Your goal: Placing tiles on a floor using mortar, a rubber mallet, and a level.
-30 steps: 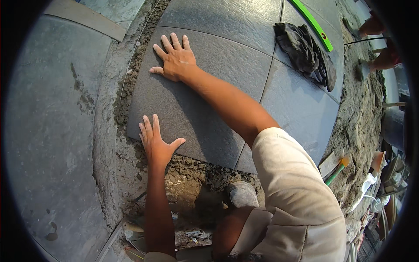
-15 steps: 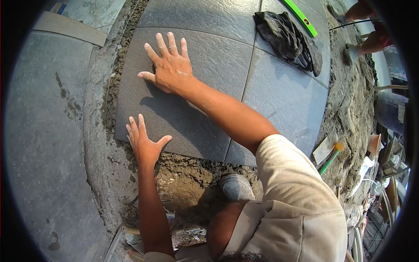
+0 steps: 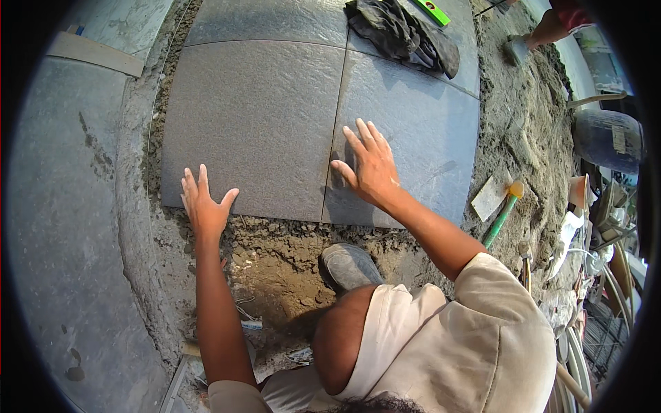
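Note:
My left hand [image 3: 204, 206] is at the near left corner of a large grey floor tile [image 3: 255, 124], fingers spread and thumb out, holding nothing. Over the neighbouring tile [image 3: 427, 144] on the right is my right hand [image 3: 372, 165], its fingers stretched out and the thumb near the joint between the two tiles. Whether the right palm presses on the surface or hovers just above it, I cannot tell. A crumpled dark cloth [image 3: 406, 38] lies across the far tiles, beside a bright green level [image 3: 434, 12].
To the right on rough mortar [image 3: 516, 124] lie a mallet [image 3: 506, 210] with a green handle and yellow head and a flat tile offcut [image 3: 491, 197]. A dark drum [image 3: 607, 141] stands beyond. A string [image 3: 157, 96] runs along the left edge. Another person's foot [image 3: 516, 49] is at upper right.
My right hand has moved right and nearer, from the left tile to the right one. My left hand keeps its place at the tile's corner. The view has shifted a little.

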`<state>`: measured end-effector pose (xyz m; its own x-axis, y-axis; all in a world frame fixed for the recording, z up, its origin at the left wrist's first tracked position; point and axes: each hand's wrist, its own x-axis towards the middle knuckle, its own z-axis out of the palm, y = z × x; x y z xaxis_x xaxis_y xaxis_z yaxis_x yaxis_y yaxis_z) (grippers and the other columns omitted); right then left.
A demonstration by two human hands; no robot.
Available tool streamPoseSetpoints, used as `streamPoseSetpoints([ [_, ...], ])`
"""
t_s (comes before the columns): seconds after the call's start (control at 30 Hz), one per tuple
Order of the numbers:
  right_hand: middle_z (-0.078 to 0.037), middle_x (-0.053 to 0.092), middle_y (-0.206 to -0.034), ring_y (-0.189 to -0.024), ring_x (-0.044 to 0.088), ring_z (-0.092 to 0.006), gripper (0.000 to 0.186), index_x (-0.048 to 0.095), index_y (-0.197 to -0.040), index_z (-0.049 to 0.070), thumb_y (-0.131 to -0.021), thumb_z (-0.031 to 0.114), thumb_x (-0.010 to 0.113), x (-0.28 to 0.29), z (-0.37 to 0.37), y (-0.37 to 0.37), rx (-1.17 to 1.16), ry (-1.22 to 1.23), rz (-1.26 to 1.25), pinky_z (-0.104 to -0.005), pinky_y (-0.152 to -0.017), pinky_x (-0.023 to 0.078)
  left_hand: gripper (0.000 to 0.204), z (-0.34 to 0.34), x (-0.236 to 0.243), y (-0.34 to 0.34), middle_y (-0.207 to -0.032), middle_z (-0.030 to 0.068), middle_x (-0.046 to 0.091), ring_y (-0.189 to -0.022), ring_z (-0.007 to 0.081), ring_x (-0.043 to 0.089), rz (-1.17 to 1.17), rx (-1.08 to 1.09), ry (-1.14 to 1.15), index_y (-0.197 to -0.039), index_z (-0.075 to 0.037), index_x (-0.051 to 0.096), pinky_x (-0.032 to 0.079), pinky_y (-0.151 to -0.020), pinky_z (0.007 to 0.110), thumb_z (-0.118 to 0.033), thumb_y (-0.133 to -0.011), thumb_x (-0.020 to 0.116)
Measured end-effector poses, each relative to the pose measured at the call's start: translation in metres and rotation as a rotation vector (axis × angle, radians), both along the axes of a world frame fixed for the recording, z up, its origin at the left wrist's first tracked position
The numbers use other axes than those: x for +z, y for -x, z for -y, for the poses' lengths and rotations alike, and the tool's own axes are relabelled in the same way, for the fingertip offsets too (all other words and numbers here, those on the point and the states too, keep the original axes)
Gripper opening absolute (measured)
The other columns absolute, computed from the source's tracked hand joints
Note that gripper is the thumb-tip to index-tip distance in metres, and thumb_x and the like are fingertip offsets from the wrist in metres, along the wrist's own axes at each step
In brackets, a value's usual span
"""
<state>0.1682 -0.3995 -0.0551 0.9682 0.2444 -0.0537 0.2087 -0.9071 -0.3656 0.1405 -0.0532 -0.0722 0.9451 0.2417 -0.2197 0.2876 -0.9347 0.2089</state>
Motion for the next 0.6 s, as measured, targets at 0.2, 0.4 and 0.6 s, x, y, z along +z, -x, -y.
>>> streamPoseSetpoints([
  [0.2, -0.023, 0.032, -0.151, -0.14, 0.03, -0.0393, 0.069, 0.038, -0.146, 0.01, -0.091, 0.046, 0.06, -0.012, 0.125, -0.035, -0.25, 0.227, 0.182, -0.046, -0.113, 0.028, 0.078, 0.072, 0.005, 0.037, -0.155, 0.0235, 0.024, -0.144, 0.0393, 0.022, 0.044, -0.362, 0.031, -0.146, -0.014, 0.041, 0.018, -0.116, 0.055, -0.043, -0.081, 0.072],
  [0.4, -0.022, 0.027, -0.152, -0.131, 0.036, -0.0525, 0.098, 0.026, -0.15, 0.038, -0.069, 0.073, 0.068, -0.002, 0.13, -0.189, -0.415, 0.321, 0.362, -0.0533, -0.099, 0.044, 0.051, 0.149, 0.005, 0.108, -0.133, 0.0154, 0.055, -0.135, 0.0329, 0.04, 0.061, -0.831, 0.356, -0.117, -0.006, 0.064, 0.023, -0.112, 0.063, -0.036, -0.077, 0.074],
  [0.6, -0.02, 0.067, -0.11, -0.108, 0.062, -0.037, 0.044, 0.063, -0.124, 0.021, -0.09, 0.048, 0.053, 0.006, 0.107, -0.304, -0.386, 0.123, 0.157, -0.0464, -0.09, 0.047, 0.022, 0.112, 0.054, 0.109, -0.104, 0.0063, 0.069, -0.123, 0.0295, 0.054, 0.198, -0.457, 0.385, -0.082, -0.008, 0.067, 0.02, -0.108, 0.071, -0.026, -0.076, 0.077],
])
